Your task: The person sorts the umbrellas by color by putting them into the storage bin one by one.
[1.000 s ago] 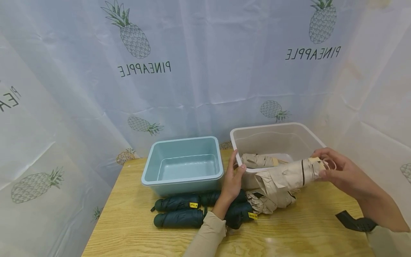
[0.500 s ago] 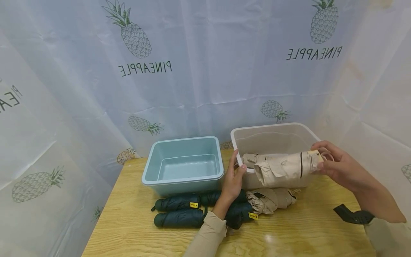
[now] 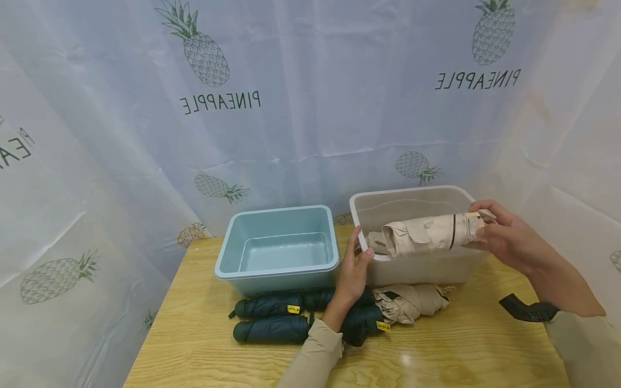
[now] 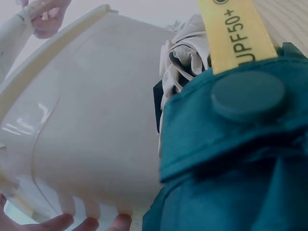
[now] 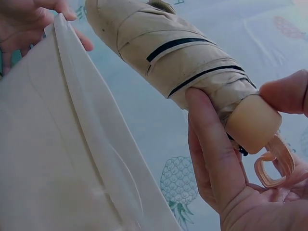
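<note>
My right hand (image 3: 509,240) holds a folded beige umbrella (image 3: 427,234) by its handle end, level above the front rim of the white bin (image 3: 422,269). In the right wrist view, thumb and fingers pinch the umbrella's cream handle (image 5: 255,124), and a wrist loop hangs from it. My left hand (image 3: 350,272) grips the bin's front left corner, its thumb at the rim. In the left wrist view, its fingertips (image 4: 89,222) rest along the bin's wall. Another beige umbrella (image 3: 375,242) lies inside the bin, mostly hidden behind the held one.
Left of the white bin stands a light blue bin (image 3: 276,275) with nothing in it. Before the bins lie several dark green folded umbrellas (image 3: 271,330) and a beige umbrella (image 3: 412,303) on the wooden table (image 3: 194,334). A pineapple-print curtain (image 3: 315,108) hangs behind.
My right hand has raised the beige umbrella from in front of the white bin to above its front rim. The left hand has stayed at the bin's corner.
</note>
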Demonstrator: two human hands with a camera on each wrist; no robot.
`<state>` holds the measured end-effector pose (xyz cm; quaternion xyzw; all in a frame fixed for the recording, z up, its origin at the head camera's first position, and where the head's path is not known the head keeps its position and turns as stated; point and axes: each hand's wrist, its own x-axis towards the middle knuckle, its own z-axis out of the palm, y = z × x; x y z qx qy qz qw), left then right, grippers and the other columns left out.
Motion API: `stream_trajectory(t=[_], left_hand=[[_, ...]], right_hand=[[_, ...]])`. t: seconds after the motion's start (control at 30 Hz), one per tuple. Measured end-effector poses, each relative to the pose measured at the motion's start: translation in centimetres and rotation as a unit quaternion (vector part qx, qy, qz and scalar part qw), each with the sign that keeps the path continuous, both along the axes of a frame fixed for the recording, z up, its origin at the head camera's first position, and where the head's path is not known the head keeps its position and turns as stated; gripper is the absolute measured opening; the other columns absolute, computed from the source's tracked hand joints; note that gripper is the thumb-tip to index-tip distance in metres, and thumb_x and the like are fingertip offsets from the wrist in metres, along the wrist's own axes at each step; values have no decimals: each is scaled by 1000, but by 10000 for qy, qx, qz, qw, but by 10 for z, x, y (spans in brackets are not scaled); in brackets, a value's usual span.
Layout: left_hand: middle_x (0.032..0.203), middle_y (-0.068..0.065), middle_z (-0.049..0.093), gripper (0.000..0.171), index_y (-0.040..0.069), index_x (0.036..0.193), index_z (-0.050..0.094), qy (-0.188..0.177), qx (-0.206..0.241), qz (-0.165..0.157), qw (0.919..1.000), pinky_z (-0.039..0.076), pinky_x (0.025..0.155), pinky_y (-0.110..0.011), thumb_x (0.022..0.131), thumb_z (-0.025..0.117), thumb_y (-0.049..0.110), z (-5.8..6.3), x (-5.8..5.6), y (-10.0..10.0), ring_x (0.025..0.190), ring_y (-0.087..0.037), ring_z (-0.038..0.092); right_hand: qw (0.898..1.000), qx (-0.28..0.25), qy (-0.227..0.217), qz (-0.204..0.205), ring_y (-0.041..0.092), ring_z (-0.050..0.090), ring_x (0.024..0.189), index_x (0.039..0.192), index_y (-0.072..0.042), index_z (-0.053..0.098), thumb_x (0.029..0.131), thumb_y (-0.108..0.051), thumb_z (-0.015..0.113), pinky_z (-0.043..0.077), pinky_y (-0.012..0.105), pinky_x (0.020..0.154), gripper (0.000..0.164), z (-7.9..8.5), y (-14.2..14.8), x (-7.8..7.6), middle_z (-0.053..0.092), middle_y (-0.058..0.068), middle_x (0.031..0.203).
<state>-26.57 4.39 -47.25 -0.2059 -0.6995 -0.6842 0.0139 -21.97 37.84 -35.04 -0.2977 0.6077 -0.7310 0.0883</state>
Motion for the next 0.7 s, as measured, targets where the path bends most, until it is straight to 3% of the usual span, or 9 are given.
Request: stream_trajectory(t=[0.1,0.4,0.7], left_hand=[[161,-4,39,62,41,162,24,-5,3,20,10000,47,105,-48,105,49,42,0,-1,0,140,-26,47],[162,-7,38,60,50,159,22,14,-97,53,9999,46,106,-50,105,48,43,-1,-1,1,141,-25,46],[162,-4,37,62,38,163,22,23,-92,16,10000,47,107,-49,106,48,42,1,0,0,142,-26,46]], right_hand=[[9999,23,-94,-68,14,66,110,133,-13,45,98,18,24,57,35,96,51,5,-3,-5,56,2,120],[9965,138,-600,-565,14,66,107,128,-16,52,102,11,30,58,33,94,43,13,-6,-23,55,2,124],[9879,214,-1164,-1005,15,67,104,126,-14,51,104,7,37,60,33,89,34,26,-16,-49,54,2,124]])
